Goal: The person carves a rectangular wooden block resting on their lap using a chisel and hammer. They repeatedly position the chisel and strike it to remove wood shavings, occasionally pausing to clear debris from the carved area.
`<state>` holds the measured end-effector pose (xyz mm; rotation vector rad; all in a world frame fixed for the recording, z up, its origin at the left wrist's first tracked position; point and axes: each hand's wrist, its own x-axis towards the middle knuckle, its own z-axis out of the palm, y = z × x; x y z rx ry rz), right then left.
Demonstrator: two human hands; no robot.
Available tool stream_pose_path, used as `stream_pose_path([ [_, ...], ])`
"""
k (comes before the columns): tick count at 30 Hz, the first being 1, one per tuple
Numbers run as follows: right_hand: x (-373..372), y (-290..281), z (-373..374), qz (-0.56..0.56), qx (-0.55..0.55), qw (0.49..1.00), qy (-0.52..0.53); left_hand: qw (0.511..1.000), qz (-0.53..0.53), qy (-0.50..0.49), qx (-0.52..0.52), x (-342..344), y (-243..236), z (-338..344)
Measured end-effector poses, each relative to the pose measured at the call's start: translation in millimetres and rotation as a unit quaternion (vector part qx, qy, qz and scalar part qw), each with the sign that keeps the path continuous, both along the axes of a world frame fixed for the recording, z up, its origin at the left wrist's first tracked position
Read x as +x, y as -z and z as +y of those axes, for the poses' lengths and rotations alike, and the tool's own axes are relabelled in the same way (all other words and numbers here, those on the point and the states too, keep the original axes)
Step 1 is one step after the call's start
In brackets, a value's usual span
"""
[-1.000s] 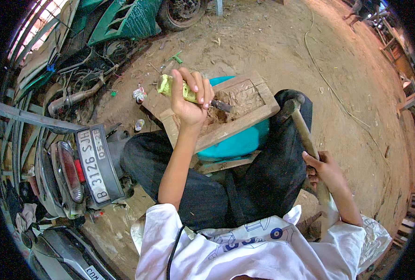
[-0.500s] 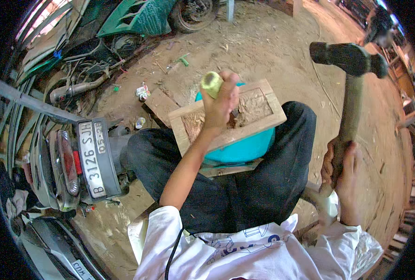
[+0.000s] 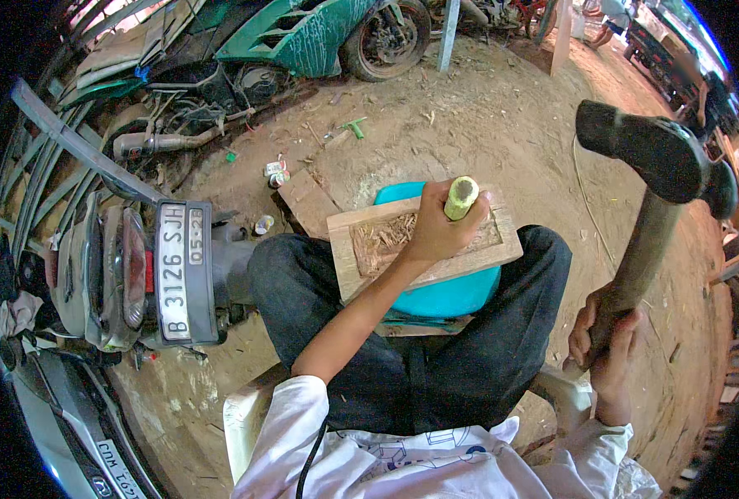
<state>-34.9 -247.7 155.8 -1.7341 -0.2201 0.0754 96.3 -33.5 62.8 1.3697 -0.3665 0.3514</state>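
Wrapped around the yellow-green handle of a chisel (image 3: pixel 462 193), my left hand (image 3: pixel 446 223) is over the right half of a wooden block (image 3: pixel 368 281). The chisel's blade is hidden below the hand. The block has a rectangular recess with rough wood chips (image 3: pixel 383 239) in it, and it rests on a turquoise plastic stool (image 3: pixel 452 298) between my knees. Off to the right, my right hand (image 3: pixel 606 333) grips the lower end of a hammer's wooden handle. The dark head of the hammer (image 3: pixel 644 150) is raised, well apart from the chisel.
A motorbike's rear end (image 3: pixel 124 279) with its plate stands close on my left. Motorbike parts and a green fairing (image 3: pixel 290 41) lie at the far left. A wooden board (image 3: pixel 307 198), small containers (image 3: pixel 276 173) and a green plastic piece (image 3: pixel 355 127) are on the dirt floor.
My left hand has moved the chisel from the middle of the recess toward its right end. The hammer is still raised, its head now larger in view. The whole view has shifted.
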Motion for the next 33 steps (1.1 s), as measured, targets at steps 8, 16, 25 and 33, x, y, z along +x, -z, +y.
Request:
stream_pose_path([
  [8, -1.0, 8.7, -12.0, -0.056, 0.222, 0.973, 0.037, 0.999, -0.024, 0.021, 0.011, -4.4, -4.7, -8.9],
  [16, -2.6, -1.1, -5.9, -0.006, 0.226, 0.966, 0.127, 0.989, 0.002, 0.111, -0.094, 11.7, 16.0, 8.2],
  [25, 0.1, -0.2, -7.5, -0.022, 0.165, 0.986, 0.011, 0.983, -0.002, 0.126, -0.134, 12.3, 15.5, 9.7],
  [33, 1.4, -1.6, 11.6, -0.007, 0.171, 0.978, 0.115, 0.98, 0.01, 0.143, -0.136, 11.5, 13.0, 9.7],
])
